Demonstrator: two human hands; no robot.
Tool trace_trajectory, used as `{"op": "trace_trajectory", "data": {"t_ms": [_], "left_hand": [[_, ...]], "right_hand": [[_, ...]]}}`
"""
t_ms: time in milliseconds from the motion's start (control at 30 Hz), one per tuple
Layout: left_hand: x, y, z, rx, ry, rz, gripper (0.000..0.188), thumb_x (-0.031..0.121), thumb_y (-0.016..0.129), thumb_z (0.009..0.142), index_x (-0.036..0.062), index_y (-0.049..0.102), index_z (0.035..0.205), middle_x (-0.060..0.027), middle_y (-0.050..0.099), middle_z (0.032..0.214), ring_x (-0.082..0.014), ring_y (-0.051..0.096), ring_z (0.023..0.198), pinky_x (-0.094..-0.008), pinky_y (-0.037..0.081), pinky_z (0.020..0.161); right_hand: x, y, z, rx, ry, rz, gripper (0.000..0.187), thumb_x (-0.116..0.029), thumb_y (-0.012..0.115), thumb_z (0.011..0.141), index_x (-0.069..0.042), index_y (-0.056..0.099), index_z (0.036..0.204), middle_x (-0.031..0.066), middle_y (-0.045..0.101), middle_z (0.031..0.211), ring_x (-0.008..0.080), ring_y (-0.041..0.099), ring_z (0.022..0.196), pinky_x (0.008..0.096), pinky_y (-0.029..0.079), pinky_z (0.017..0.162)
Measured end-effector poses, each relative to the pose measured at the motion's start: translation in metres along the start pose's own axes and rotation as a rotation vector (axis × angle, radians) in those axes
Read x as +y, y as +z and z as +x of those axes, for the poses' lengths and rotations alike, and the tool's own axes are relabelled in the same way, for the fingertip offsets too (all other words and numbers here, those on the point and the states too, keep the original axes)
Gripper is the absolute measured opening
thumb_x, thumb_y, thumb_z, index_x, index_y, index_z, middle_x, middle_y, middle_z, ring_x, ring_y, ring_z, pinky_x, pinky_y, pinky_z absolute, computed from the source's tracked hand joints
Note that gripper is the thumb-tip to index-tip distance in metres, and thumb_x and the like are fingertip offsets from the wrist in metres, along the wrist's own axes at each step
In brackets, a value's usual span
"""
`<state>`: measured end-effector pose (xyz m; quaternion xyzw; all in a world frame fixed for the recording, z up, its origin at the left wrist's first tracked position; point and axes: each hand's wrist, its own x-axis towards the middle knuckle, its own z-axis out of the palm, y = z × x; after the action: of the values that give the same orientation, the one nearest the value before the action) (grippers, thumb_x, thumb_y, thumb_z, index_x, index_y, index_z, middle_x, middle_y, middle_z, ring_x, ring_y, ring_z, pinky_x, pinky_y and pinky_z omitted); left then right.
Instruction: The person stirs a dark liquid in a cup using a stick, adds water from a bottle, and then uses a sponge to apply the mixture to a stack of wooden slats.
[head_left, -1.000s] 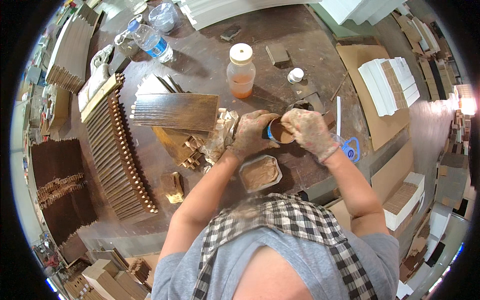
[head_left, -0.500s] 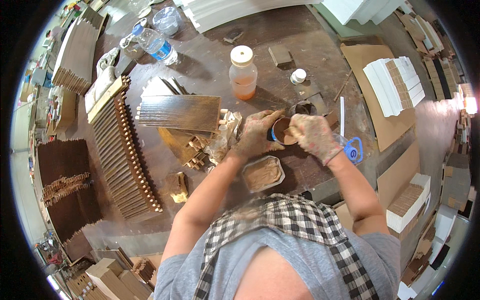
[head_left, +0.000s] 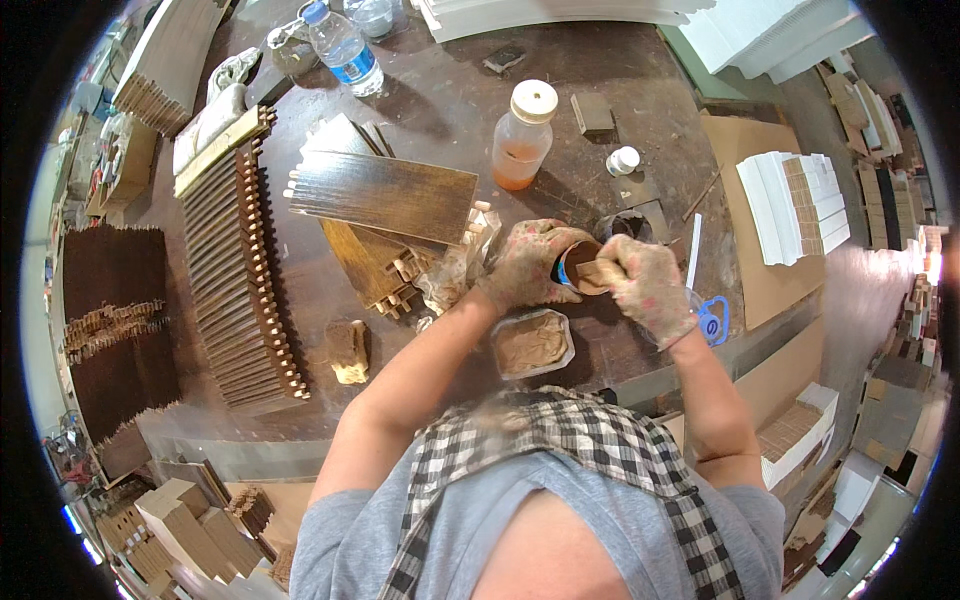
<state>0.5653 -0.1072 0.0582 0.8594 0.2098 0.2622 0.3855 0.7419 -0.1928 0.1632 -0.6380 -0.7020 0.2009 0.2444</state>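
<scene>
My left hand (head_left: 530, 264), in a stained patterned work glove, wraps round a small round can (head_left: 566, 268) tipped so its brown inside shows. My right hand (head_left: 648, 288), gloved alike, grips a flat wooden scraper (head_left: 602, 273) whose end is at the can's mouth; how deep it goes is hidden. Just below the can, a clear plastic tub (head_left: 568, 360) holds smooth brown paste (head_left: 533, 343). Behind my right hand stands a dark, open container (head_left: 622, 226). Crumpled plastic wrap (head_left: 462, 275) lies against my left wrist.
Brown-stained boards with dowels (head_left: 385, 190) are stacked left of my hands, beside a long row of dark slats (head_left: 225, 285). A bottle of orange liquid (head_left: 522, 135), a small white-capped jar (head_left: 622, 160) and a block (head_left: 593, 114) stand beyond. A sponge (head_left: 347, 350) lies nearer.
The can's mouth has turned toward the right, and more of the scraper shows at it. My right hand has shifted slightly nearer me. The whole view has shifted as well.
</scene>
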Motion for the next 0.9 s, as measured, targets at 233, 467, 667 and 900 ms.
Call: {"op": "trace_trajectory", "data": {"t_ms": [233,467,667,900], "left_hand": [[-0.003,0.006,-0.003,0.023,-0.024,0.033,0.074,0.039,0.092,0.062,0.0118,0.065,0.124,-0.0122,0.067,0.121,-0.0346,0.059,0.118,-0.0474,0.044,0.100],[0.000,0.000,0.001,0.063,0.055,0.027,0.076,0.037,0.093,0.060,0.0098,0.063,0.125,-0.0123,0.069,0.115,-0.0345,0.063,0.112,-0.0448,0.047,0.097],[-0.004,0.004,-0.002,0.052,0.034,0.002,0.076,0.037,0.093,0.060,0.0115,0.063,0.125,-0.0113,0.068,0.118,-0.0334,0.062,0.115,-0.0462,0.045,0.099],[-0.005,0.006,-0.001,0.055,0.013,0.004,0.076,0.036,0.093,0.059,0.0119,0.064,0.124,-0.0104,0.070,0.116,-0.0337,0.063,0.113,-0.0461,0.046,0.098]], "right_hand": [[0.016,-0.001,-0.008,-0.077,0.060,-0.146,0.014,-0.015,0.065,0.090,-0.005,0.059,0.082,0.0159,0.066,0.074,0.0345,0.068,0.071,0.0450,0.051,0.064],[0.012,0.016,-0.008,-0.078,-0.060,-0.151,0.011,-0.010,0.066,0.089,-0.005,0.060,0.082,0.0171,0.066,0.075,0.0348,0.068,0.072,0.0429,0.052,0.063],[-0.001,-0.004,0.008,-0.018,-0.035,-0.099,0.010,-0.011,0.067,0.089,-0.003,0.061,0.085,0.0149,0.065,0.076,0.0323,0.068,0.073,0.0399,0.052,0.063],[0.025,-0.002,-0.005,-0.196,-0.195,-0.173,0.010,-0.011,0.068,0.087,-0.003,0.066,0.091,0.0138,0.068,0.081,0.0325,0.069,0.077,0.0386,0.053,0.067]]}}
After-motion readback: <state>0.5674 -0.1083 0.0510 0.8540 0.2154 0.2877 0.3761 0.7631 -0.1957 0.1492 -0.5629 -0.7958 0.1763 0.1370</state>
